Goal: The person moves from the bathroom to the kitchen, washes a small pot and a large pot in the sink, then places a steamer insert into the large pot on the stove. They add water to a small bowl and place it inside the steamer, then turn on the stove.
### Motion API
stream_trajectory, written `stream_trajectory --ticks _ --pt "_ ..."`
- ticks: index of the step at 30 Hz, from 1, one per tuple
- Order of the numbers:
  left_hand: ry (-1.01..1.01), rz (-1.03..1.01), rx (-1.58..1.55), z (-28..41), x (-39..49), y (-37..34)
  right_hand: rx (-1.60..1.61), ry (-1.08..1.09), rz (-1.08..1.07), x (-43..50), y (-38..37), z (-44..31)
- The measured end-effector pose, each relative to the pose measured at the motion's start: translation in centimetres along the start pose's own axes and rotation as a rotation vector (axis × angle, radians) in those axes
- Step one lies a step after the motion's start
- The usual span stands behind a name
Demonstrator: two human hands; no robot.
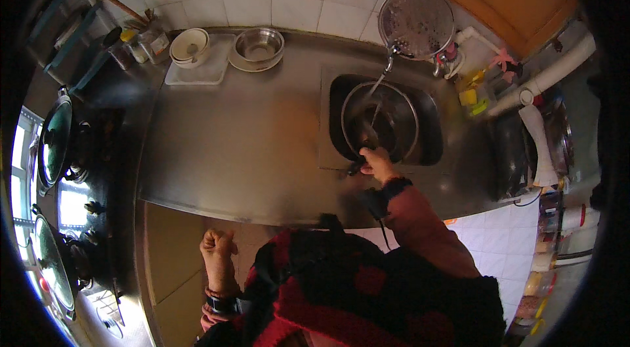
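Observation:
My right hand (376, 162) grips a dark handle (354, 167) at the front edge of the sink (430, 143). The handle leads towards a dark, round-looking utensil (376, 123) inside a round metal-rimmed basin (417, 125); glare and blur hide its exact kind. Water runs into the basin from the faucet (392, 54) on the wall behind. Away from the counter, my left hand (217, 243) hangs in front of the cabinet, its fingers curled in with nothing visible in them. A dark band sits on that wrist.
White bowls (189, 47) rest on a pale tray (197, 76), beside a steel bowl (261, 44) on a plate. Lidded pans (55, 135) stand on the stove at the left. A round steel strainer lid (417, 22) leans behind the faucet. A white pipe (546, 76) crosses the right corner.

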State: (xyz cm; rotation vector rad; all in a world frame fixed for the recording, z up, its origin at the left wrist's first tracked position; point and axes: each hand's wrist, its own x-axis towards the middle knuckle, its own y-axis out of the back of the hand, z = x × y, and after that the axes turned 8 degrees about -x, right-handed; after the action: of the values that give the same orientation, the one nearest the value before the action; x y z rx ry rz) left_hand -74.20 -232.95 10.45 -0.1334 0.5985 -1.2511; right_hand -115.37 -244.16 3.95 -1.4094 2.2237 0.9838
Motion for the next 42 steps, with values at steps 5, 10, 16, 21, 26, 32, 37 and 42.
stream_trajectory --ticks 5,10,16,21,26,32,37,42 --pt "0.002 0.014 0.022 0.2 0.5 0.4 0.714 -0.023 -0.151 -0.9 3.9 1.7" --pt "0.0 -0.013 0.024 0.6 0.6 0.3 0.324 0.146 0.055 -0.6 4.4 1.7" --pt "0.025 -0.023 0.046 0.7 0.3 0.3 0.199 0.286 0.059 0.9 5.7 -0.1" --pt "0.018 -0.02 0.069 0.7 0.0 0.2 0.131 0.303 0.016 1.9 6.1 -1.2" --pt "0.02 -0.038 0.069 0.7 -0.3 0.2 0.091 0.27 0.063 2.2 5.8 -2.0" --pt "0.032 -0.01 0.067 0.7 -0.5 -0.2 0.015 0.326 0.027 2.0 6.4 -2.6" --pt "0.028 -0.019 0.075 0.5 -0.6 -0.5 0.011 0.332 0.0 1.7 7.1 -2.3" --pt "0.024 -0.011 0.086 0.6 -0.7 -0.6 0.086 0.238 -0.059 0.6 8.9 -0.9"
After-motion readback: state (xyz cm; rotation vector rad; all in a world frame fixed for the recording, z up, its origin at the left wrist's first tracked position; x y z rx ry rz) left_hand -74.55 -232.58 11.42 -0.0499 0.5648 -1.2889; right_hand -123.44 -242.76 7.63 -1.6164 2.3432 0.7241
